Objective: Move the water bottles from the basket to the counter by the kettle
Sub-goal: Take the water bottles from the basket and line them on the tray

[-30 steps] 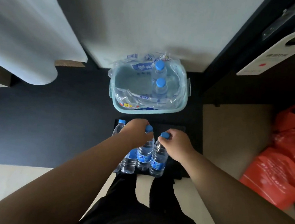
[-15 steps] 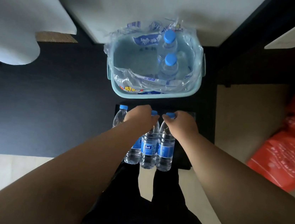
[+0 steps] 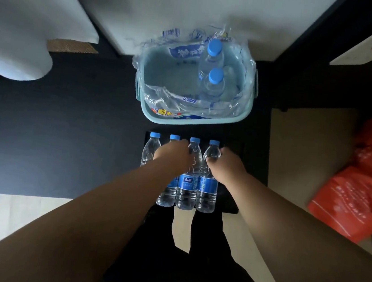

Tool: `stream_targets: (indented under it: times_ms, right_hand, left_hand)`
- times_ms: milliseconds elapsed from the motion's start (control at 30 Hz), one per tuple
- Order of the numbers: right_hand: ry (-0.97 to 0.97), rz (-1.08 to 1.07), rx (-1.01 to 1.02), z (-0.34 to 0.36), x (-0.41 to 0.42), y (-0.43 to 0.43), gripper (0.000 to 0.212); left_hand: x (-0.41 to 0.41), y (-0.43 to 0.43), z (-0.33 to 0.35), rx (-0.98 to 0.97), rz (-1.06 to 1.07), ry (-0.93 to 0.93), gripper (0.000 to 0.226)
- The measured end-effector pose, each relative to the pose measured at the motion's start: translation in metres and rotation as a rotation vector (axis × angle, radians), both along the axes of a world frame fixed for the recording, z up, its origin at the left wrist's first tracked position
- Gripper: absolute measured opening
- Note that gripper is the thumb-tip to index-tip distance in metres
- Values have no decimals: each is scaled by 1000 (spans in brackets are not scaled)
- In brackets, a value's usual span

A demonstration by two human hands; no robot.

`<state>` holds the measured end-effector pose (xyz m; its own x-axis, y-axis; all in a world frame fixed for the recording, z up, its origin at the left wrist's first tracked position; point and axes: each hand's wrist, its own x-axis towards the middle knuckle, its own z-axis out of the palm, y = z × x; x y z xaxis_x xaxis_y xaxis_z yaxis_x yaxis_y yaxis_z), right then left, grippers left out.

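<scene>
A pale green basket (image 3: 182, 121) lined with crumpled plastic wrap holds two upright water bottles (image 3: 215, 83) with blue caps. In front of it, several more bottles stand in a row on a black tray (image 3: 235, 151). My left hand (image 3: 173, 155) is curled over the shoulder of the second bottle, fingertips against the third bottle (image 3: 187, 188). My right hand (image 3: 226, 167) grips the shoulder of the rightmost bottle (image 3: 207, 190), thumb on its front. The leftmost bottle (image 3: 150, 150) stands untouched.
The tray and basket sit on a dark surface (image 3: 52, 136). A white cloth (image 3: 17, 38) hangs at the upper left. Orange plastic bags (image 3: 356, 197) lie at the right. A white door hanger (image 3: 368, 41) shows at the top right. No kettle is in view.
Both hands have slid from the caps down to the bottles' shoulders. The second bottle's cap, hidden before, now shows. The view has closed in on the basket and tray.
</scene>
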<state>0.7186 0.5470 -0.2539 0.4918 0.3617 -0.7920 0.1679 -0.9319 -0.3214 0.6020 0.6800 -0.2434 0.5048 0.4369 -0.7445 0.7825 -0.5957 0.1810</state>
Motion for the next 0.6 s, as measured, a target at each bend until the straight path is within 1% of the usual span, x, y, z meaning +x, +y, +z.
stream_targets:
  times_ms: [133,233,300,367,467,600]
  right_hand:
    - [-63,72,-25,22,-3,0,43]
    - [-64,118,18,46,0,4,46]
    - [-75,124,60,65,4,9,52]
    - [-122,150,101,84,12,17,55]
    - [-211,174,156,112,26,29,54]
    - [-294,176,224,143,40,46,50]
  left_hand:
    - [-7,0,18,36,16,-27,38]
    - [-10,5,39,57,61,-81,41]
    - [-9,12,57,59,120,-127,42]
    - [-9,20,75,98,139,-180,37]
    - [-5,34,102,166,126,-245,31]
    - [7,58,138,221,157,-303,36]
